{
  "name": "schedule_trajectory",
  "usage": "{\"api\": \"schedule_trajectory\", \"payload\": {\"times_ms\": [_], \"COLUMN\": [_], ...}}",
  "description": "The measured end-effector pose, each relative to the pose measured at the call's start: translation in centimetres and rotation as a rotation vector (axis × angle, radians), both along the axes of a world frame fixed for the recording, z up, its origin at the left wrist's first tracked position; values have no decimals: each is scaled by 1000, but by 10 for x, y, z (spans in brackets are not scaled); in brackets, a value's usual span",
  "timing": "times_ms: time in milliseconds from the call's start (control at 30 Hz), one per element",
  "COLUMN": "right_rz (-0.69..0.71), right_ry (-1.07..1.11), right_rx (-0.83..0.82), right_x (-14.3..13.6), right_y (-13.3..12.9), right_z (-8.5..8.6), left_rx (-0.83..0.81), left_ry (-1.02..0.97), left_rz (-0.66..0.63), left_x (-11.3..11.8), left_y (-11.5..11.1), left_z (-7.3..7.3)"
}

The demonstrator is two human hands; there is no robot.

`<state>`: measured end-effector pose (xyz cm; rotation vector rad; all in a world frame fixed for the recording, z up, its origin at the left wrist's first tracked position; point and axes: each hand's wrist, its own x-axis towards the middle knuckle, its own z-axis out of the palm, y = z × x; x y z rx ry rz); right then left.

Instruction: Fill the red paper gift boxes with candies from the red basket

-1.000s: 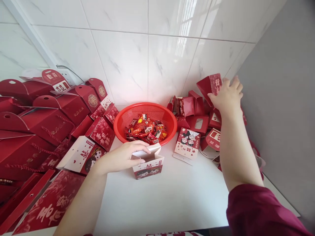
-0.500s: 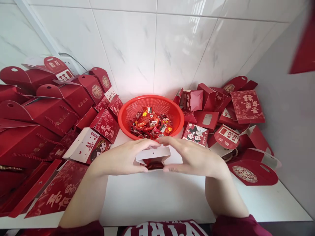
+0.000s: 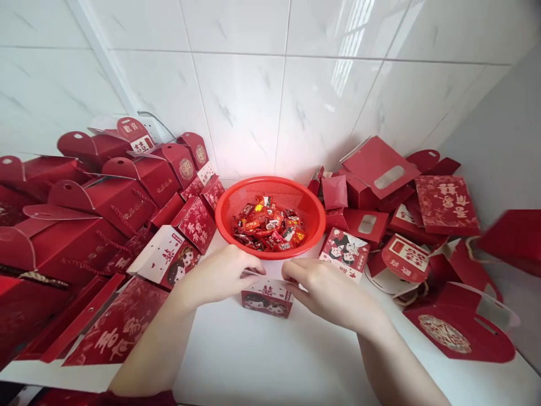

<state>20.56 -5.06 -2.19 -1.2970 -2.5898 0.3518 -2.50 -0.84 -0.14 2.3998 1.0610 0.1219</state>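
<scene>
A small red and white gift box (image 3: 267,304) stands upright on the white tabletop, its cartoon couple facing me. My left hand (image 3: 228,273) is closed at the left end of its top edge, thumb and fingers pinching the card. At the right end, the curled fingers of my right hand (image 3: 315,285) grip the same top edge. The upper panels are drawn together, so the inside of the box is hidden. Just behind my hands sits a red plastic basket (image 3: 222,225) holding many wrapped candies (image 3: 270,223).
Red gift boxes (image 3: 101,194) with handle tops crowd the left side. Another heap of red boxes (image 3: 366,225) lies on the right, with a cartoon-printed box (image 3: 344,254) near my right hand. A tiled wall (image 3: 236,113) rises behind the basket.
The gift box's open top has been brought together, and my fingers have moved from around its sides to its top edge. A windowed red box now lies on the right heap. The view has shifted.
</scene>
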Motion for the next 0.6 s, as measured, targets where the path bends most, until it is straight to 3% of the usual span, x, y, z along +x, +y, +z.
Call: {"api": "schedule_trajectory", "payload": {"times_ms": [133, 267, 433, 533, 600], "right_rz": [51, 95, 30, 56, 56], "right_ry": [21, 56, 87, 83, 80], "right_rx": [-39, -139, -230, -220, -214], "right_x": [-1, 5, 2, 1, 6], "right_y": [-1, -1, 3, 4, 3], "right_z": [-4, -3, -7, -7, -3], "left_rx": [29, 36, -54, -63, -24], "left_ry": [59, 67, -10, 28, 69], "left_rz": [-54, -7, -9, 9, 24], "left_x": [8, 12, 5, -5, -16], "left_y": [-5, -14, -19, -19, -21], "left_z": [-11, -23, -31, -29, -18]}}
